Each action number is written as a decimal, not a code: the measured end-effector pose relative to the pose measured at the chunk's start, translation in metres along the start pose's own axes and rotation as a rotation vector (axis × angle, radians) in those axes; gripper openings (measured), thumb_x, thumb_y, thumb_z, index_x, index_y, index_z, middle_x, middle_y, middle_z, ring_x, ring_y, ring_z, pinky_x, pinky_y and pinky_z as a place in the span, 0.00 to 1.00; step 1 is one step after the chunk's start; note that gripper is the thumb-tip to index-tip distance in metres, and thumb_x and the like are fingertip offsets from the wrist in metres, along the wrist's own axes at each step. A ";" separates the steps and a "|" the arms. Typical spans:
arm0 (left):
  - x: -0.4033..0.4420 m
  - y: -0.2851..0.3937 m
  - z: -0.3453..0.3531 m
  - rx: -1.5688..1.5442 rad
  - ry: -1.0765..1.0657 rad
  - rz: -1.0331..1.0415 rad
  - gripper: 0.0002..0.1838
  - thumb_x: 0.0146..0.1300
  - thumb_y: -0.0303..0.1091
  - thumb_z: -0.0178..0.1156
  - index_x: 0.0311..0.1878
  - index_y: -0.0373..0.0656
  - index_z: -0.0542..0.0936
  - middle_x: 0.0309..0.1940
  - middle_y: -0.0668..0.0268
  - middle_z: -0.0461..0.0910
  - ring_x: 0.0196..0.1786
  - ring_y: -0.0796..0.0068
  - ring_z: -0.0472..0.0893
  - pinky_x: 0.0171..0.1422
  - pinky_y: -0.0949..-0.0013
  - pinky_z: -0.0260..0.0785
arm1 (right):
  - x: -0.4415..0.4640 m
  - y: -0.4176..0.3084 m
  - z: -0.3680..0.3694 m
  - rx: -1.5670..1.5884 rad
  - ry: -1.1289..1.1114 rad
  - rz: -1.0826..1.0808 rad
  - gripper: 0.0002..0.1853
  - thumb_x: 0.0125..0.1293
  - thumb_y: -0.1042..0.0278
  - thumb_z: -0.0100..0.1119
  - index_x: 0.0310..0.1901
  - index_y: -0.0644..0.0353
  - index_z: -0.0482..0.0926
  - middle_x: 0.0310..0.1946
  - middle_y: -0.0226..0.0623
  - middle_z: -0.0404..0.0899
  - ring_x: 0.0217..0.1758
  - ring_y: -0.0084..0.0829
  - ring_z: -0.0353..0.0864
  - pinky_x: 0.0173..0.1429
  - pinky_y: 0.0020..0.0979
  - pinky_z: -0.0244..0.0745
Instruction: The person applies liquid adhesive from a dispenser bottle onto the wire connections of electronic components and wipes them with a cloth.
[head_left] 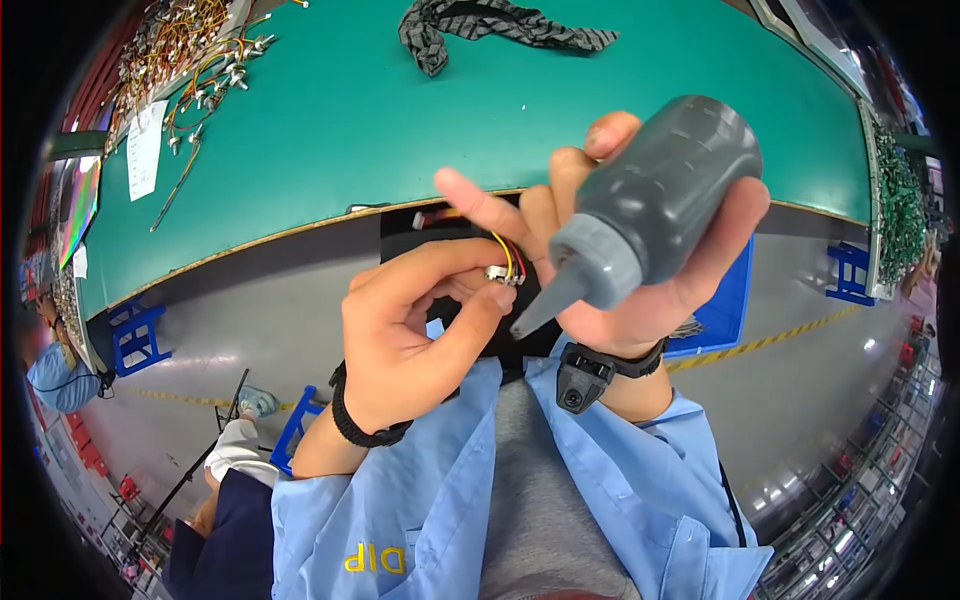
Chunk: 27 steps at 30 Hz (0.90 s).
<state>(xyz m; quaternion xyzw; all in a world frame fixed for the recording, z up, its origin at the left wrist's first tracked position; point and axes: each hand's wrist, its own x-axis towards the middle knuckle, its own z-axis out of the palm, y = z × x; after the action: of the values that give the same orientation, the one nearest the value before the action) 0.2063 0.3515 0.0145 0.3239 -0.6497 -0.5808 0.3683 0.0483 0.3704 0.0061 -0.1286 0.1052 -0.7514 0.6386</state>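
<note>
My left hand (pixel 415 335) pinches a small wired potentiometer (pixel 497 273) between thumb and fingertips. Yellow and red wires (pixel 508 250) rise from it and arch toward my right hand, and a white connector (pixel 421 219) shows just beyond my fingers. My right hand (pixel 640 310) is wrapped round a dark grey squeeze bottle (pixel 670 175). The bottle is tilted, its tapered nozzle (pixel 550 297) pointing down and left, close to the potentiometer but apart from it. My right index finger stretches out past the wires.
A green-topped table (pixel 330 120) lies ahead, bearing a striped grey cloth (pixel 500 25), a paper slip (pixel 146 150) and a heap of wired parts (pixel 190 60). Green pieces (pixel 893 210) fill a tray at right. A blue bin (pixel 735 300) stands below the edge. Another person (pixel 60 375) is at left.
</note>
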 end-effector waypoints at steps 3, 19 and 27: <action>-0.003 0.002 0.001 -0.205 0.042 -0.137 0.12 0.57 0.13 0.59 0.46 0.26 0.78 0.29 0.61 0.82 0.32 0.77 0.82 0.39 0.75 0.74 | -0.003 0.000 -0.001 -0.019 0.082 -0.263 0.44 0.60 0.23 0.47 0.58 0.62 0.69 0.23 0.31 0.70 0.24 0.27 0.69 0.73 0.64 0.45; -0.010 0.009 0.002 -0.099 0.116 0.087 0.13 0.61 0.20 0.60 0.48 0.26 0.74 0.34 0.55 0.81 0.28 0.76 0.81 0.33 0.76 0.75 | -0.015 0.006 -0.014 -0.560 -0.111 -0.729 0.45 0.59 0.25 0.51 0.57 0.65 0.70 0.21 0.27 0.67 0.22 0.22 0.63 0.55 0.41 0.55; -0.010 0.011 0.001 0.007 0.074 0.133 0.13 0.59 0.18 0.57 0.48 0.25 0.74 0.34 0.54 0.81 0.29 0.76 0.82 0.34 0.76 0.75 | -0.012 0.008 -0.017 -0.532 -0.065 -0.793 0.44 0.60 0.24 0.49 0.56 0.65 0.70 0.20 0.27 0.67 0.22 0.22 0.63 0.58 0.43 0.55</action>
<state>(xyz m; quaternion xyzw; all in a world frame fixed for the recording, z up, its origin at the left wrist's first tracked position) 0.2109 0.3618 0.0247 0.3026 -0.6578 -0.5404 0.4286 0.0515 0.3805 -0.0131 -0.3413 0.2166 -0.8796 0.2506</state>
